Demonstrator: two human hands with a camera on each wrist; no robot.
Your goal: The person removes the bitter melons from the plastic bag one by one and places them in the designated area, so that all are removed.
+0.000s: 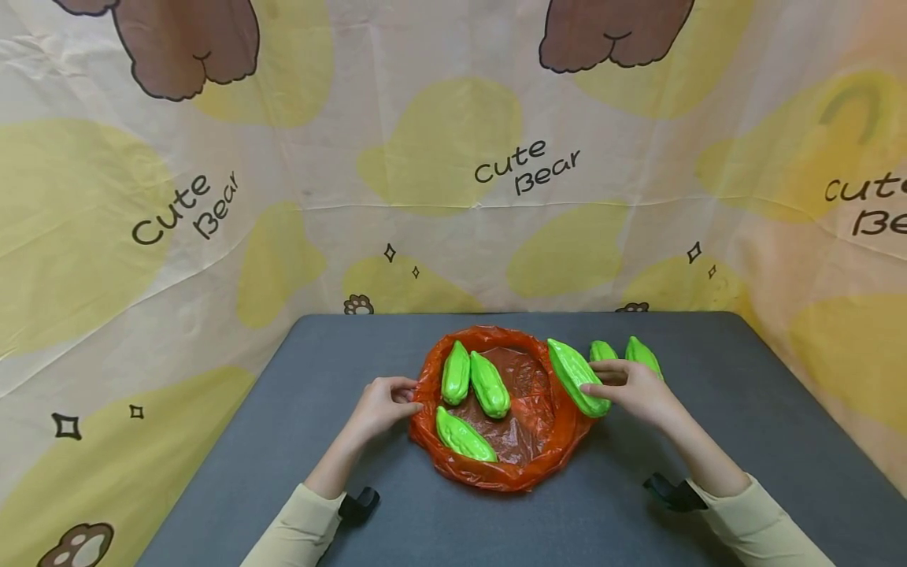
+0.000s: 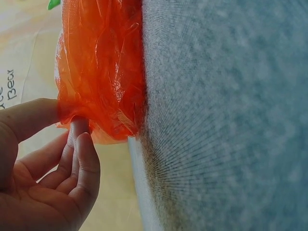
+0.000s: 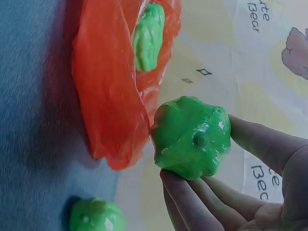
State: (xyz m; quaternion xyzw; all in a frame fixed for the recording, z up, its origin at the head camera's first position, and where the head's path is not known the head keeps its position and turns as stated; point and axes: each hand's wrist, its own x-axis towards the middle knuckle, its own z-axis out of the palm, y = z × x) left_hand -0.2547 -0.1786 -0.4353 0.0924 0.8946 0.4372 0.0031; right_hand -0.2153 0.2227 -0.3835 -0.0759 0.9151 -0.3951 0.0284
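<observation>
A person's right hand point(image 1: 641, 390) held a ridged green gourd point(image 1: 577, 376) at the right side of a red plastic bag point(image 1: 482, 475), its grip closed with the thumb on one side and the fingers on the other. The gourd slanted, pointed end up and to the left, and in the head view it overlapped the bag's rim; whether it touched the plastic was hard to say from these angles. In the right wrist view its blunt end faced the camera.

The left hand point(image 1: 383, 403) pinched the bag's left edge, its grip closed on the thin plastic. The bag stood on a grey surface point(image 1: 333, 362) with its mouth spread wide and its rim bunched. Three gourds lay inside: an upper-left gourd point(image 1: 456, 374), a middle gourd point(image 1: 490, 386) just beside it, and a lower gourd point(image 1: 464, 435) along the near-left wall.

Two more, a partly hidden gourd point(image 1: 602, 351) and a far-right gourd point(image 1: 642, 354), lay outside the bag, behind the right hand. A printed cloth point(image 1: 439, 157) hung beyond.
</observation>
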